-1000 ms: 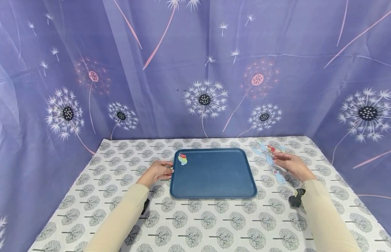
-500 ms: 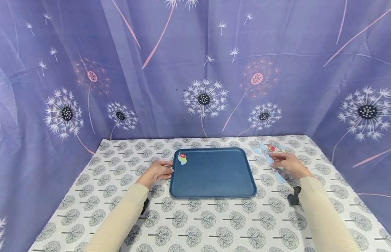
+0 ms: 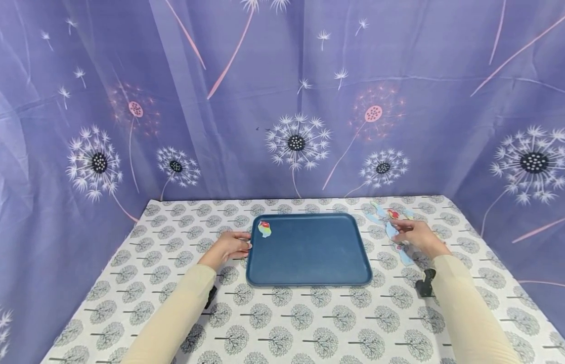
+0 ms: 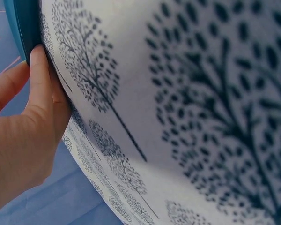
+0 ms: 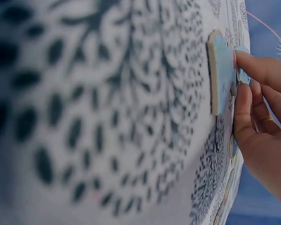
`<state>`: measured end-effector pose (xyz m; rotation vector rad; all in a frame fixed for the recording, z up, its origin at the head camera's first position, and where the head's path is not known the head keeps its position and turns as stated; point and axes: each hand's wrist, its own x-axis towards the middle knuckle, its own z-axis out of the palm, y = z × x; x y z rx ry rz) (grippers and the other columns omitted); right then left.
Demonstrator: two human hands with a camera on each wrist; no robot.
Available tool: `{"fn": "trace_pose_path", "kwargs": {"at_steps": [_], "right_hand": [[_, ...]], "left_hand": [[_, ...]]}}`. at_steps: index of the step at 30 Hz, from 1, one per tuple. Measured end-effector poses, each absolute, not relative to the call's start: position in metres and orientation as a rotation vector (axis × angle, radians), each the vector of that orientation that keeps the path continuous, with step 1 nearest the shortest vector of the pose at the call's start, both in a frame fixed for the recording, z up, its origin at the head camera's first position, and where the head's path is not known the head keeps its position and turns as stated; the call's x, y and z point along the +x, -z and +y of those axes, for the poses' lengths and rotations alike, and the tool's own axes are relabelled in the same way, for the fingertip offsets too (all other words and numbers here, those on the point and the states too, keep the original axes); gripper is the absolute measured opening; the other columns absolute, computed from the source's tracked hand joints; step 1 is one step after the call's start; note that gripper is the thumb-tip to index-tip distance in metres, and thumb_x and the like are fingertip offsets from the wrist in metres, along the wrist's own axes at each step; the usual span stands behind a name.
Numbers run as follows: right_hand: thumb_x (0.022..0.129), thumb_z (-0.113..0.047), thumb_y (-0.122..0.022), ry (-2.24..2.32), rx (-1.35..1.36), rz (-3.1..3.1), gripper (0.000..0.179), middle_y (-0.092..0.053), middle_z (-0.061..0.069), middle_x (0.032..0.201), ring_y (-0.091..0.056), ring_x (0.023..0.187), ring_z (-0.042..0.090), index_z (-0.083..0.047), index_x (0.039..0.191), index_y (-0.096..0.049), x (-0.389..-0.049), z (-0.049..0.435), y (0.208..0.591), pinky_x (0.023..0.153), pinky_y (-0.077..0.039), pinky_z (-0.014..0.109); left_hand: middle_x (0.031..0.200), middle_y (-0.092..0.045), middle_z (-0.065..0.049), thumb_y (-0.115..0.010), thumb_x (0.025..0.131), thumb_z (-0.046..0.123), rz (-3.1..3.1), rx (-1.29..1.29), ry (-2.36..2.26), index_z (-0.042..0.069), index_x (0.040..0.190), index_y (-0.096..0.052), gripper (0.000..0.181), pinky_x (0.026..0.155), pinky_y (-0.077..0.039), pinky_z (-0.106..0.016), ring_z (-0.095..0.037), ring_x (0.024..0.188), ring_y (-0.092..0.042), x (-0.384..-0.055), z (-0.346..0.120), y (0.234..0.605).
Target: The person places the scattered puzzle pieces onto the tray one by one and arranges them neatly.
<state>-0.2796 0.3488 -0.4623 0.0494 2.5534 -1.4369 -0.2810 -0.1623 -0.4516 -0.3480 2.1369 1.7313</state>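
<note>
A dark blue tray lies on the cloth-covered table, with one printed puzzle piece in its far left corner. My left hand touches the tray's left edge; in the left wrist view its fingertips rest against the outer wall without curling over it. To the tray's right, my right hand pinches a light blue puzzle piece between thumb and finger, low over the table. Another light blue piece lies flat just in front of those fingers.
More puzzle pieces, including a red and yellow one, lie loosely beyond my right hand. A white tablecloth with a grey tree print covers the table. Behind it hangs a purple dandelion curtain.
My right hand has come slightly left and its fingertips have closed on a light blue puzzle piece. My left hand and the tray stay in place.
</note>
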Motion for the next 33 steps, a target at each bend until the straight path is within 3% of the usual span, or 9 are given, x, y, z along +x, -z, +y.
{"fn": "trace_pose_path", "kwargs": {"at_steps": [4, 10, 13, 16, 18, 21, 24, 29, 33], "right_hand": [[0.085, -0.01, -0.071, 1.43, 0.038, 2.554, 0.07, -0.036, 0.032, 0.143, -0.051, 0.113, 0.034, -0.002, 0.146, -0.038, -0.279, 0.348, 0.462, 0.064, -0.057, 0.024], [0.086, -0.007, -0.068, 1.519, 0.102, 2.425, 0.071, -0.03, 0.03, 0.145, -0.057, 0.068, 0.014, -0.006, 0.149, -0.034, -0.279, 0.348, 0.461, 0.051, -0.056, 0.032], [0.089, -0.009, -0.066, 1.528, 0.101, 2.41, 0.069, -0.032, 0.03, 0.146, -0.055, 0.061, 0.013, -0.008, 0.149, -0.033, -0.278, 0.349, 0.46, 0.051, -0.056, 0.032], [0.092, -0.013, -0.063, 1.538, 0.101, 2.429, 0.063, -0.039, 0.03, 0.141, -0.059, 0.065, 0.015, -0.006, 0.148, -0.035, -0.278, 0.35, 0.46, 0.053, -0.057, 0.034], [0.094, -0.016, -0.061, 1.533, 0.086, 2.459, 0.059, -0.043, 0.03, 0.138, -0.061, 0.077, 0.017, -0.004, 0.147, -0.037, -0.277, 0.351, 0.46, 0.058, -0.059, 0.034], [0.097, -0.022, -0.059, 1.516, 0.061, 2.509, 0.056, -0.043, 0.03, 0.139, -0.06, 0.102, 0.027, -0.003, 0.145, -0.039, -0.277, 0.352, 0.46, 0.073, -0.06, 0.035], [0.097, -0.025, -0.058, 1.504, 0.027, 2.541, 0.056, -0.037, 0.027, 0.146, -0.053, 0.118, 0.041, -0.003, 0.145, -0.039, -0.278, 0.349, 0.456, 0.095, -0.052, 0.048], [0.096, -0.026, -0.06, 1.533, -0.009, 2.553, 0.057, -0.034, 0.022, 0.15, -0.052, 0.119, 0.043, -0.005, 0.145, -0.039, -0.282, 0.337, 0.443, 0.109, -0.034, 0.059], [0.096, -0.019, -0.06, 1.585, -0.048, 2.521, 0.057, -0.042, 0.026, 0.143, -0.056, 0.116, 0.04, -0.004, 0.146, -0.038, -0.287, 0.322, 0.435, 0.107, -0.04, 0.054]], "left_hand": [[0.113, -0.061, -0.026, -0.063, 0.083, -0.013, 2.133, -0.349, -1.737, -0.007, 0.132, -0.052, 0.051, 0.072, -0.061, -0.028, -0.016, 0.067, -0.065, -0.28, -0.163, 0.452], [0.116, -0.06, -0.029, -0.062, 0.083, -0.013, 2.131, -0.344, -1.736, -0.007, 0.132, -0.052, 0.051, 0.071, -0.062, -0.028, -0.016, 0.067, -0.065, -0.28, -0.163, 0.452], [0.124, -0.056, -0.03, -0.062, 0.084, -0.013, 2.135, -0.344, -1.727, -0.007, 0.133, -0.052, 0.05, 0.073, -0.062, -0.029, -0.016, 0.069, -0.066, -0.28, -0.163, 0.452], [0.125, -0.056, -0.03, -0.062, 0.084, -0.012, 2.136, -0.354, -1.725, -0.006, 0.133, -0.052, 0.05, 0.074, -0.061, -0.029, -0.016, 0.07, -0.066, -0.281, -0.163, 0.452], [0.122, -0.058, -0.029, -0.062, 0.084, -0.012, 2.135, -0.36, -1.729, -0.006, 0.133, -0.052, 0.051, 0.074, -0.061, -0.029, -0.016, 0.07, -0.066, -0.282, -0.163, 0.453], [0.118, -0.06, -0.029, -0.063, 0.083, -0.013, 2.133, -0.368, -1.737, -0.006, 0.133, -0.052, 0.051, 0.074, -0.061, -0.029, -0.016, 0.069, -0.066, -0.282, -0.163, 0.453], [0.115, -0.062, -0.028, -0.063, 0.083, -0.013, 2.136, -0.365, -1.734, -0.006, 0.132, -0.053, 0.051, 0.073, -0.061, -0.029, -0.016, 0.068, -0.065, -0.282, -0.163, 0.453], [0.101, -0.066, -0.021, -0.063, 0.083, -0.013, 2.131, -0.357, -1.736, -0.007, 0.132, -0.052, 0.051, 0.07, -0.062, -0.028, -0.015, 0.066, -0.065, -0.283, -0.164, 0.452], [0.09, -0.066, -0.016, -0.063, 0.082, -0.014, 2.121, -0.359, -1.752, -0.008, 0.132, -0.052, 0.052, 0.069, -0.062, -0.027, -0.015, 0.064, -0.065, -0.282, -0.163, 0.451]]}}
